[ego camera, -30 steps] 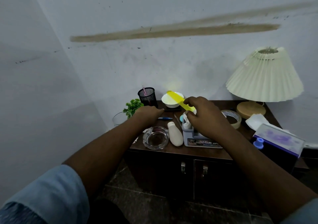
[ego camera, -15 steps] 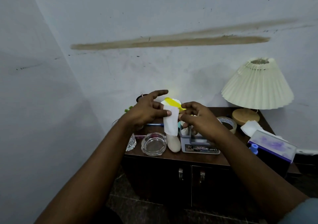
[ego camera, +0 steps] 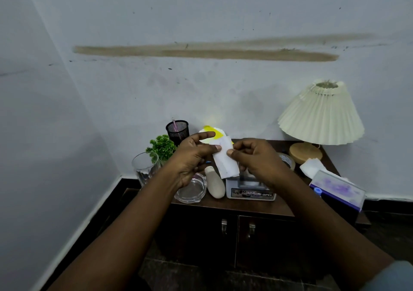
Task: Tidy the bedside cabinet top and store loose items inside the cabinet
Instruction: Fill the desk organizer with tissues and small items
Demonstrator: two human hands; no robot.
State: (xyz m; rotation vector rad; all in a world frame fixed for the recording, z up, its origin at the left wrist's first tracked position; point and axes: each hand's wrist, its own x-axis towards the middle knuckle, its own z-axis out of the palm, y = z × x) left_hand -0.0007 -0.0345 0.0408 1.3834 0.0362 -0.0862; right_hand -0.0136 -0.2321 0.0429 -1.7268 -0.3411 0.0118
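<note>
**One camera, worn on my head**

A single wide-angle view looks forward and down from my head, along both forearms. My left hand point(ego camera: 192, 159) and right hand point(ego camera: 257, 160) meet near mid-frame, close to the lens, pinching a paper slip point(ego camera: 225, 167). The worktop point(ego camera: 234, 204) lies just beyond and below them. The wall point(ego camera: 201, 89) fills everything above them, and the cabinet doors point(ego camera: 266, 237) show beneath my wrists.

A pale, speckled wall point(ego camera: 201, 11) is seen, crossed by a long brown streak point(ego camera: 201, 52). Black skirting point(ego camera: 128, 182) is run along its foot, and a dark floor point(ego camera: 190, 277) is glimpsed beneath the wooden cabinet point(ego camera: 266, 241).
</note>
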